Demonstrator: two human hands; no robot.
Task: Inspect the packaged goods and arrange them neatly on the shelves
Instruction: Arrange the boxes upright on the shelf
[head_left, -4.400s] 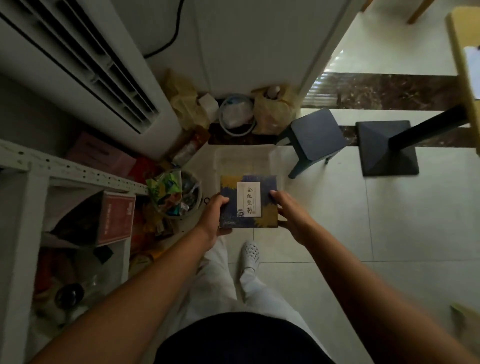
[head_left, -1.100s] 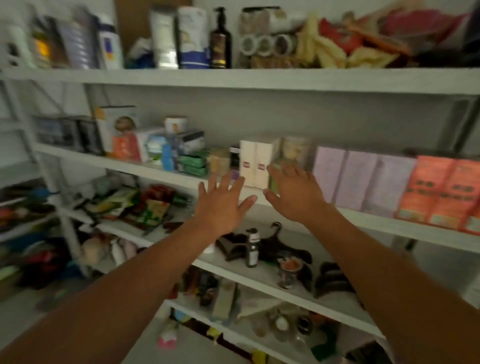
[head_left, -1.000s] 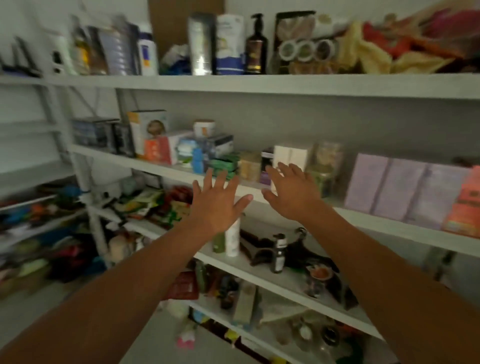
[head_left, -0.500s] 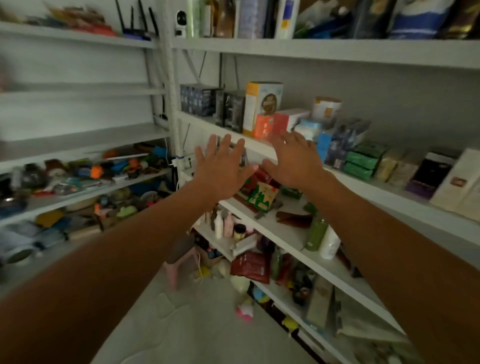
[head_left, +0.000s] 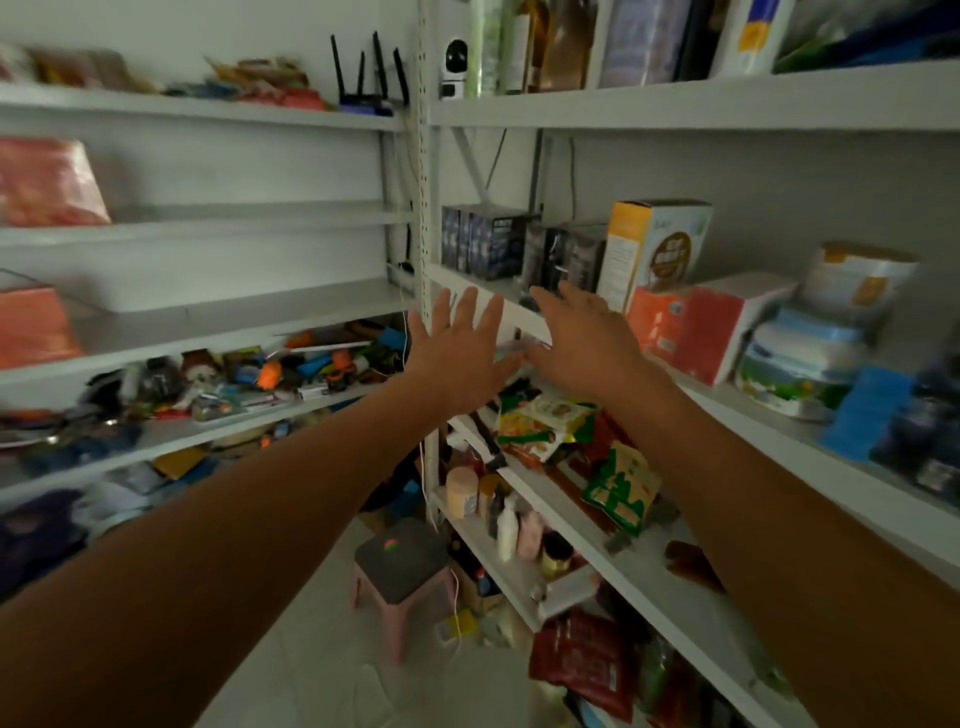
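At the far left, orange packets (head_left: 49, 182) are seen on an upper shelf of the left-hand shelving unit (head_left: 208, 218), with another orange packet (head_left: 34, 327) on the level below. Lower on that unit, a jumble of small colourful items (head_left: 270, 376) is spread along one shelf; they are blurred and cannot be told apart. A black router (head_left: 366, 78) with upright antennas is stood on the top shelf, beside the perforated white post (head_left: 426, 208) at which the two units meet.

Both bare arms are stretched forward near that post. The left hand (head_left: 457, 353) is held up with its grip spread wide, fingers apart, nothing in it. Just beside it, the right hand (head_left: 582, 338) is likewise raised with its grip apart and empty, in front of the edge of the right-hand shelf (head_left: 779, 415). Whether either hand touches the shelf cannot be told.

The packaged goods are set along that right-hand shelf: dark boxes (head_left: 488, 239) at the left end, then a tall yellow and white box (head_left: 654, 249), a red and white box (head_left: 706, 322) lying near it, and stacked round tubs (head_left: 821, 332) further right. On the shelf below, green and yellow snack packets (head_left: 550, 421) are lying loosely. Small bottles (head_left: 509, 525) are stood on the level under that. On the floor, a pink stool (head_left: 402, 577) with a dark seat is placed near the post.
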